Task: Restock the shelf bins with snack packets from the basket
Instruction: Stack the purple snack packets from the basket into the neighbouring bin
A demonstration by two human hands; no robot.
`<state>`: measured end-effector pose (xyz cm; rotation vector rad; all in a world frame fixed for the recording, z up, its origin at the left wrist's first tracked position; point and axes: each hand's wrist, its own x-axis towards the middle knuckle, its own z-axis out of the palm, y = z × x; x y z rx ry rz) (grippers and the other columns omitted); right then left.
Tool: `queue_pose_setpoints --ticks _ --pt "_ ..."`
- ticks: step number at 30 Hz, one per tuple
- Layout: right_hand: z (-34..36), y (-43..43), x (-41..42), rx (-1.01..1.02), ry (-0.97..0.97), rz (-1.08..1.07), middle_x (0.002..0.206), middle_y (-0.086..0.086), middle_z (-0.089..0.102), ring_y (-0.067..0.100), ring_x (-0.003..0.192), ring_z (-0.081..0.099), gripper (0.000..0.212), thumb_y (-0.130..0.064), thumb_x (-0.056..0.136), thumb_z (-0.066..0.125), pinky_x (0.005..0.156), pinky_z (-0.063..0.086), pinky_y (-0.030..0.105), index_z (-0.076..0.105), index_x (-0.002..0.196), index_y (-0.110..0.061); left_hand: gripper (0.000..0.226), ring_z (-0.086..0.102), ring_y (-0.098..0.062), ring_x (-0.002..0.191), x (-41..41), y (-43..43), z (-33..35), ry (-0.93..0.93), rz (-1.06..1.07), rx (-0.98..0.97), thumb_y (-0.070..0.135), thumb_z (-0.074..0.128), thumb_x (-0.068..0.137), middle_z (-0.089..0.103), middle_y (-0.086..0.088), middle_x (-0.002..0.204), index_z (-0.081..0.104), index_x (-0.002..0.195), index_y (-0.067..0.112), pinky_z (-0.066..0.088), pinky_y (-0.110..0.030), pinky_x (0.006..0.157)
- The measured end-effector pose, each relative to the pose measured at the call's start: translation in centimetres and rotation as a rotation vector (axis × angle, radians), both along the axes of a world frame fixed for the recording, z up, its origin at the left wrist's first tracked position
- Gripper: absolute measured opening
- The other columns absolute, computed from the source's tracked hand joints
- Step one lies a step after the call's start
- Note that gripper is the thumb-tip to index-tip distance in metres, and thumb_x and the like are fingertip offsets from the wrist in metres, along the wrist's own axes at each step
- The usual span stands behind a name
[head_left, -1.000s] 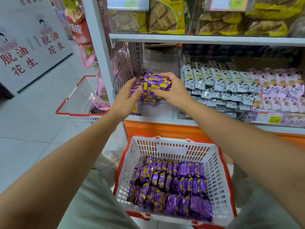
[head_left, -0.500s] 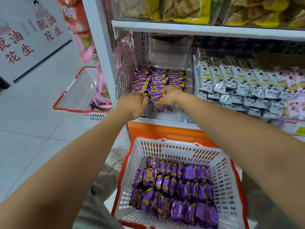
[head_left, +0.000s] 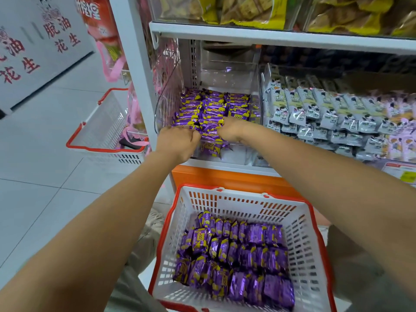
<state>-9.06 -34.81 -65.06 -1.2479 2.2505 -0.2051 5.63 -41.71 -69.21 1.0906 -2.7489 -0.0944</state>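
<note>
A clear plastic shelf bin (head_left: 227, 70) holds rows of purple-and-yellow snack packets (head_left: 213, 104). My left hand (head_left: 177, 143) and my right hand (head_left: 231, 131) reach over the bin's front edge, fingers curled round a clump of the same packets (head_left: 207, 129) between them at the front of the bin. Below, on my lap, a white basket with a red rim (head_left: 301, 233) holds several more purple packets (head_left: 234, 251) in rows.
The neighbouring bin to the right holds grey-white packets (head_left: 315, 109). Yellow snack bags (head_left: 247, 10) fill the shelf above. A second white-and-red basket (head_left: 105, 131) stands on the tiled floor at the left. An orange shelf base (head_left: 225, 176) runs behind my basket.
Both hands have carried the bunch of purple packets from in front of the shelf down into the front of the bin. The view has moved closer to the shelf.
</note>
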Motion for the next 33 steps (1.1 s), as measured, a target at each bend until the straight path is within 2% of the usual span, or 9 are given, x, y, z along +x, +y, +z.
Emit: queue_pose_setpoints --ticks 6,11,15,18,21,23,26,29,33 --pt "0.1 0.8 -0.1 -0.005 -0.094 -0.002 0.070 0.003 0.021 0.017 0.059 0.017 0.033 -0.001 0.097 0.031 0.050 0.016 0.029 0.029 0.067 -0.015 0.036 0.043 -0.027 0.071 0.0 0.3 -0.1 0.091 0.064 0.048 0.024 0.023 0.103 0.045 -0.005 0.075 0.047 0.079 0.010 0.041 -0.043 0.090" --pt "-0.6 0.4 0.9 0.026 -0.069 0.071 0.069 0.002 0.028 0.016 0.061 0.025 0.036 -0.005 0.100 0.027 0.053 0.021 0.028 0.032 0.065 -0.015 0.038 0.057 -0.032 0.094 0.1 0.2 -0.4 0.065 0.003 -0.027 0.025 0.025 0.103 0.061 -0.010 0.092 0.056 0.087 0.009 0.038 -0.044 0.097" --pt "-0.8 1.1 0.8 -0.014 -0.004 0.096 0.077 0.000 0.034 0.013 0.068 0.037 0.017 -0.021 0.104 0.028 0.054 0.027 0.026 0.039 0.101 -0.009 0.043 0.057 -0.032 0.109 0.2 0.1 -0.6 0.020 -0.035 -0.062 0.026 0.025 0.103 0.065 -0.013 0.111 0.063 0.105 0.007 0.034 -0.045 0.104" --pt "-1.2 1.7 0.5 -0.086 0.048 0.146 0.112 0.012 0.050 0.025 0.104 0.050 0.036 -0.024 0.104 0.031 0.081 0.040 0.031 0.045 0.128 -0.001 0.052 0.056 -0.031 0.112 0.4 0.0 -0.7 0.021 -0.053 -0.060 0.031 0.018 0.102 0.066 -0.012 0.111 0.064 0.104 0.007 0.032 -0.045 0.107" --pt "-1.7 2.8 0.3 -0.327 0.098 0.145 0.133 0.016 0.050 0.028 0.122 0.048 0.040 -0.021 0.102 0.040 0.096 0.038 0.033 0.046 0.137 -0.004 0.057 0.051 -0.031 0.123 0.6 0.2 -0.7 0.088 -0.045 -0.012 0.036 0.017 0.102 0.062 -0.013 0.125 0.064 0.115 0.008 0.027 -0.045 0.111" --pt "-1.8 4.3 0.6 -0.555 0.124 0.176 0.132 0.012 0.053 0.025 0.119 0.051 0.037 -0.017 0.099 0.046 0.096 0.038 0.031 0.052 0.134 -0.008 0.057 0.050 -0.033 0.123 1.2 1.2 -0.9 0.207 -0.054 -0.065 0.037 0.020 0.099 0.059 -0.016 0.128 0.063 0.119 0.006 0.031 -0.044 0.106" --pt "-2.1 7.4 1.4 -0.831 0.115 0.238 0.109 0.004 0.062 0.020 0.099 0.059 0.028 -0.010 0.094 0.049 0.084 0.046 0.034 0.065 0.116 -0.011 0.042 0.052 -0.035 0.107 2.2 4.3 -0.9 0.399 -0.109 -0.231 0.029 0.037 0.091 0.059 -0.015 0.117 0.062 0.116 0.006 0.036 -0.043 0.090" --pt "-3.5 10.9 2.1 -0.873 0.120 0.295 0.096 0.000 0.067 0.016 0.082 0.061 0.024 -0.014 0.089 0.048 0.072 0.049 0.034 0.070 0.100 -0.016 0.031 0.047 -0.029 0.096 3.0 8.2 -1.4 0.481 -0.171 -0.269 0.020 0.048 0.083 0.055 -0.011 0.107 0.060 0.109 0.009 0.035 -0.040 0.080" --pt "-6.6 15.3 2.3 -0.720 0.133 0.257 0.091 -0.004 0.071 0.012 0.071 0.058 0.022 -0.013 0.087 0.052 0.066 0.044 0.027 0.072 0.095 -0.019 0.028 0.049 -0.031 0.088 3.8 11.9 -5.0 0.383 -0.237 -0.171 0.024 0.044 0.080 0.054 -0.009 0.095 0.060 0.099 0.012 0.038 -0.042 0.073"
